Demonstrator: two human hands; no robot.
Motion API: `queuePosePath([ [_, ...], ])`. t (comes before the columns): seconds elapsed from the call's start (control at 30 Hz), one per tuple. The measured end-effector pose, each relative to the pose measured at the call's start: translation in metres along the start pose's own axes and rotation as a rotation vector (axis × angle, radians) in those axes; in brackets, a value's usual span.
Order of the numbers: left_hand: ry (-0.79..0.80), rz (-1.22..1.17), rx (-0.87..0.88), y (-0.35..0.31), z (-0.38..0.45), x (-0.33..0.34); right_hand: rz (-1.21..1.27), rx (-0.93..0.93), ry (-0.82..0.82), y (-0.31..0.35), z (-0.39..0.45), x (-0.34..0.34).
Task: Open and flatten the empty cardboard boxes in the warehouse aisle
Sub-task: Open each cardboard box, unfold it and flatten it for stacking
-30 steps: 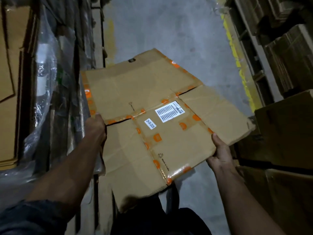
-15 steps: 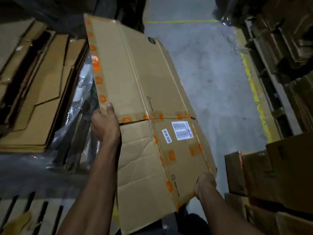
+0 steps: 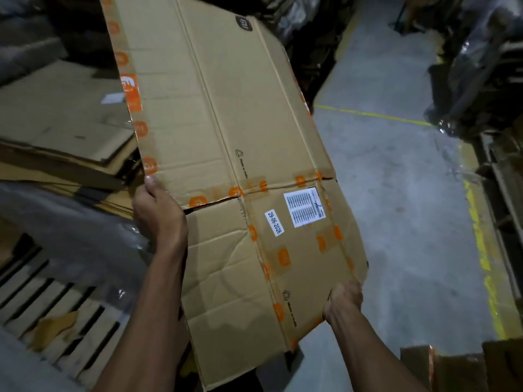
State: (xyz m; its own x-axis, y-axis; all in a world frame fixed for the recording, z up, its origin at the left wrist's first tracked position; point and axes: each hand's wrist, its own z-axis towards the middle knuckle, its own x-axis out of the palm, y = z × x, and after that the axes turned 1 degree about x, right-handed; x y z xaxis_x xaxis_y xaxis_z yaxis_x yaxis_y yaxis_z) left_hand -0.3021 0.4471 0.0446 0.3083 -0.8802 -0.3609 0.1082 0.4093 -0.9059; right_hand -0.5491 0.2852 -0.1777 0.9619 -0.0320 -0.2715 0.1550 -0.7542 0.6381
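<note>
Box (image 3: 226, 165) flattened, held tilted over the aisle, I'd say ready for the cardboard stack (image 3: 62, 131) at left | left hand (image 3: 158, 213) grips its left edge, fingers curled behind; right hand (image 3: 343, 302) pinches the near right corner | wooden pallet (image 3: 48, 301) below left; more boxes (image 3: 458, 366) by my right; I see nothing blocking the stack
</note>
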Motion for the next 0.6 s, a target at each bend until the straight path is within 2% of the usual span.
queuePosePath([
  [0.2, -0.160, -0.063, -0.042, 0.004, 0.072, -0.006, 0.019, -0.064, 0.031, 0.077, -0.088, 0.068],
  [0.33, -0.239, -0.088, -0.072, 0.011, 0.148, 0.013, 0.006, -0.151, 0.048, 0.113, -0.105, 0.154],
  [0.6, -0.375, -0.125, -0.204, 0.023, 0.326, 0.055, -0.009, -0.198, 0.057, 0.197, -0.168, 0.344],
])
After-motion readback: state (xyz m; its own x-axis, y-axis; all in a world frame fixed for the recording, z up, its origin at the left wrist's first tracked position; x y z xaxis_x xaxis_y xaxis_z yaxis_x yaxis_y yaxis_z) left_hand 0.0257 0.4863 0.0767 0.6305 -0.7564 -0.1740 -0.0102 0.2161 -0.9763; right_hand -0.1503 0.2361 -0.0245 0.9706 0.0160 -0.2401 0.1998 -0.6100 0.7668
